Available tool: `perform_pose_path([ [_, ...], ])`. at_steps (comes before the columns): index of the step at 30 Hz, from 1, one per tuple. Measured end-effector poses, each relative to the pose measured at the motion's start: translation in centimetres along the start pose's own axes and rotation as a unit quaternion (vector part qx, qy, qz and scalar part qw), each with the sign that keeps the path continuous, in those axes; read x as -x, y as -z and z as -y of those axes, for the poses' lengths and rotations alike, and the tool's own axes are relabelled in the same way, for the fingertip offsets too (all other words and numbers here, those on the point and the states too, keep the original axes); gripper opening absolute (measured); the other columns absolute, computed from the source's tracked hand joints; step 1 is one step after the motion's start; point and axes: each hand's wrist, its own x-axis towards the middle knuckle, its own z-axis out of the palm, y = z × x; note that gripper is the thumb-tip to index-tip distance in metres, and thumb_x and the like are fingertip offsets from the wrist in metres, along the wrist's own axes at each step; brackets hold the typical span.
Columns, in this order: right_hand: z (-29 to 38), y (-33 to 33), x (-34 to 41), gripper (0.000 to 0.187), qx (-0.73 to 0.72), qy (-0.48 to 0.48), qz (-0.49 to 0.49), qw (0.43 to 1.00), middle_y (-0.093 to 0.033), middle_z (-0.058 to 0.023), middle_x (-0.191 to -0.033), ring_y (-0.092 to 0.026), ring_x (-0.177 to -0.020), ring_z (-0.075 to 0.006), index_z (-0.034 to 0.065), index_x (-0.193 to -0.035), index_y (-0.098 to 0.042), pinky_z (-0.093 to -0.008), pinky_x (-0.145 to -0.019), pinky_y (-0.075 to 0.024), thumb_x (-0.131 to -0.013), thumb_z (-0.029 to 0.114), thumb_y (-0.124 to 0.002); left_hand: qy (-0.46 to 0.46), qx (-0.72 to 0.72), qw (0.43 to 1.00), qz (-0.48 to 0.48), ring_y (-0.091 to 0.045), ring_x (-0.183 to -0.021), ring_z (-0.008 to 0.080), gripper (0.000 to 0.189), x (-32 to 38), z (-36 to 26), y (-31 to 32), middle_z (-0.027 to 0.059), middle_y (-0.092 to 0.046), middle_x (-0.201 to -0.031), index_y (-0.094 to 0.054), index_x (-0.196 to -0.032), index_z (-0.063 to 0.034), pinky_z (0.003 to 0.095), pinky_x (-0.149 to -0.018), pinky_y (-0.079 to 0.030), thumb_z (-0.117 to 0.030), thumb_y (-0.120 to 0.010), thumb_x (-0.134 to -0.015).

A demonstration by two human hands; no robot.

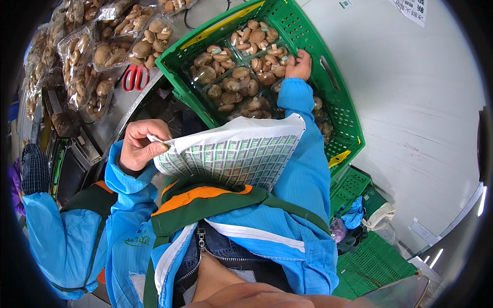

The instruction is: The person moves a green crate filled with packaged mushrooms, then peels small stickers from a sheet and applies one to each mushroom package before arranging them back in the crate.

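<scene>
My left hand pinches one corner of a white sheet of small green printed stickers, which spreads across in front of my apron. Inside a green plastic crate, my right hand rests at a wrapped pack of shiitake mushrooms, its fingers curled near a small sticker on the film. Whether those fingers grip anything is unclear. Further mushroom packs fill the crate in rows, several bearing a small green sticker. The sheet and my right sleeve hide part of the near packs.
More wrapped mushroom packs are heaped on a metal table at left, beside red-handled scissors. A co-worker's blue sleeve is close on my left. A white wall panel borders the crate, and green crates stand low at right.
</scene>
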Motion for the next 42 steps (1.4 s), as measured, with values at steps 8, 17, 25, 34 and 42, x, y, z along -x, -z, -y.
perform_pose_path([
  [8,5.1,0.3,8.2,0.016,-0.181,-0.117,0.248,0.944,-0.062,-0.0082,-0.074,-0.059,-0.069,-0.0166,0.0021,-0.076,-0.064,-0.0279,-0.064,-0.0469,-0.068,0.013,-0.074,-0.027,-0.006,0.999,0.027,-0.055,-0.066,0.015,0.021,-0.9,-0.1,-1.6,0.0089,-0.06,-0.075,-0.061,-0.079,0.0016,0.0268,-0.06,-0.042,-0.018,-0.069,-0.079],
  [17,6.8,7.4,1.6,0.024,-0.277,-0.191,0.359,0.87,-0.065,-0.0068,-0.091,-0.06,-0.079,-0.0127,0.002,-0.106,-0.061,-0.0255,-0.069,-0.0489,-0.083,0.009,-0.063,0.081,-0.057,0.972,-0.214,-0.053,-0.068,0.0041,0.01,-2.0,1.5,-2.4,0.0003,-0.062,-0.077,-0.063,-0.091,0.0021,0.0187,-0.062,-0.042,-0.006,-0.062,-0.085],
  [25,23.3,16.3,2.3,0.031,-0.175,0.217,0.355,0.892,-0.058,-0.0108,-0.103,-0.058,-0.093,-0.0248,0.0028,-0.104,-0.06,-0.0321,-0.08,-0.0464,-0.075,0.011,-0.067,0.064,0.011,0.983,-0.17,-0.056,-0.07,0.0051,0.016,-4.8,3.2,-4.6,0.0012,-0.064,-0.081,-0.063,-0.098,0.0012,0.0199,-0.063,-0.045,-0.011,-0.058,-0.088],
  [34,23.0,12.6,6.5,0.015,-0.157,0.338,0.249,0.894,-0.058,-0.0066,-0.096,-0.056,-0.086,-0.026,0.0046,-0.084,-0.062,-0.038,-0.074,-0.0459,-0.071,0.006,-0.068,0.071,0.023,0.985,-0.152,-0.055,-0.073,0.0046,0.028,-5.3,4.3,-5.4,0.0017,-0.064,-0.086,-0.061,-0.102,0.0017,0.0193,-0.065,-0.044,-0.021,-0.047,-0.095],
  [42,22.8,12.7,6.8,0.017,-0.132,0.321,0.211,0.914,-0.059,-0.0051,-0.097,-0.056,-0.087,-0.0249,0.0054,-0.089,-0.063,-0.0356,-0.076,-0.0457,-0.072,0.008,-0.067,0.093,0.079,0.978,-0.17,-0.053,-0.07,0.0034,0.031,-5.5,3.8,-6.1,-0.0003,-0.063,-0.081,-0.064,-0.096,0.0021,0.0188,-0.064,-0.043,-0.024,-0.048,-0.095],
])
